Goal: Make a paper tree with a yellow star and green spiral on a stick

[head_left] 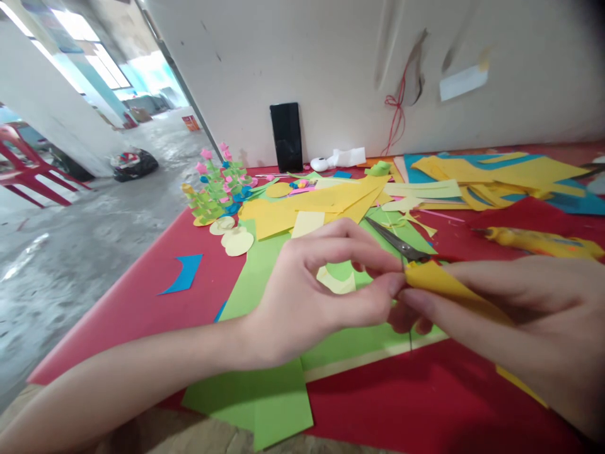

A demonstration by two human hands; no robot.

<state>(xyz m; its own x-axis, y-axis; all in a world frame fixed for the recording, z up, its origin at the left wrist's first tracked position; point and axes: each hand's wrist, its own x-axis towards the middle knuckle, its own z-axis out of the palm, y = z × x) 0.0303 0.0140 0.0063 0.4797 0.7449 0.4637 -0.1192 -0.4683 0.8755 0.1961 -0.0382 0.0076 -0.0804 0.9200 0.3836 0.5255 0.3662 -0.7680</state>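
The right hand (524,309) pinches the yellow strip (447,287) between thumb and fingers, above the green paper (363,343). The left hand (307,287) closes thumb and index fingertips on the strip's end; whether either hand also grips the thin rod (411,341) cannot be determined. The scissors (394,243) lie just beyond.

Bright daylight, softly smeared detail
Windows (108,66) at ten o'clock blow out to white; the floor (23,255) glares at nine. The surface (378,407) falls into shadow at four, darkness cuts the corner at two, and edges stretch.
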